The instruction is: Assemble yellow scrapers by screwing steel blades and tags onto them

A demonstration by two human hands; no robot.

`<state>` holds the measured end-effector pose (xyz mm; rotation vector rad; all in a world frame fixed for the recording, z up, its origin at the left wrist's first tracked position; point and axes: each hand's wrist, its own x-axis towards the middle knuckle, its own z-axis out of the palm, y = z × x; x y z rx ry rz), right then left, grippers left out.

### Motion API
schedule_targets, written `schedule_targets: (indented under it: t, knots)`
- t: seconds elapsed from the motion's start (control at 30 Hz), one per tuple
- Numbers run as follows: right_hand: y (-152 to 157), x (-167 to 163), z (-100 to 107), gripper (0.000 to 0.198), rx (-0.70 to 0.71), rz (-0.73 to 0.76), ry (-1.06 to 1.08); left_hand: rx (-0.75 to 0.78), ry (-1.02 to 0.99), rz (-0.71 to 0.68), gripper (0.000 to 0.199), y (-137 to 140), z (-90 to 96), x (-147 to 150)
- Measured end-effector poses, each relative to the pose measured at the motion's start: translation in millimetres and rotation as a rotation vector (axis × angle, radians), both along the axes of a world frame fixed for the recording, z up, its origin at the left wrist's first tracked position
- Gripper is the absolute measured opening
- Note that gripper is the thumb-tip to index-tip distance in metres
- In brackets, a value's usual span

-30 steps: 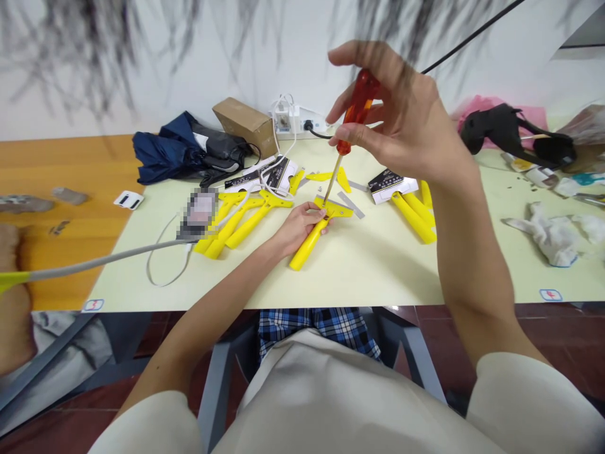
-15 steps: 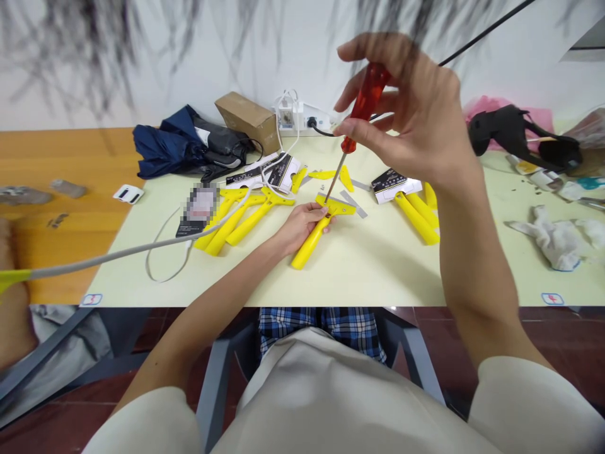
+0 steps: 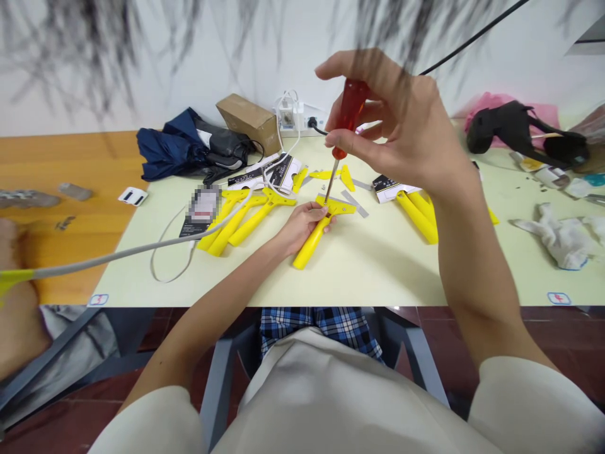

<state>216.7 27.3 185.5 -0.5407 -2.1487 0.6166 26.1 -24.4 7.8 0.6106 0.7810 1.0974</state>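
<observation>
My left hand (image 3: 306,226) is closed around the head end of a yellow scraper (image 3: 309,249), whose handle points down toward me. In my right hand (image 3: 401,120), raised above it, is a screwdriver (image 3: 352,110) with a clear red handle, gripped between thumb and fingers. Its thin metal shaft slants down, and the tip meets the scraper's head near a screw at the left. Just beyond lie a grey metal blade (image 3: 354,203) and loose yellow scraper parts (image 3: 347,178).
Several yellow scrapers (image 3: 250,224) lie to the left, more scrapers (image 3: 416,217) to the right beside printed cards. A cable (image 3: 118,255) crosses at left. Behind are a cardboard box (image 3: 249,123), a power strip (image 3: 314,116) and a dark blue cloth (image 3: 165,148). White gloves (image 3: 560,239) lie far right.
My right hand and the screwdriver have shifted left and slightly down, so the shaft stands more upright. My left hand and the scraper have stayed nearly in place.
</observation>
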Motion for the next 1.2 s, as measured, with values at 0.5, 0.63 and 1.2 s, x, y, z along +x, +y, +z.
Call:
schedule_targets:
  t: [0.5, 0.63, 1.2]
  knots:
    - [28, 20, 8, 0.089, -0.124, 0.217, -0.071, -0.006, 0.004, -0.010, 0.021, 1, 0.6, -2]
    - [31, 22, 5, 0.081, -0.120, 0.183, -0.040, 0.011, 0.003, -0.019, 0.021, 0, 0.0, -1]
    - [10, 8, 6, 0.057, 0.033, -0.043, 0.000, 0.020, -0.029, 0.013, 0.037, 0, 0.5, -1]
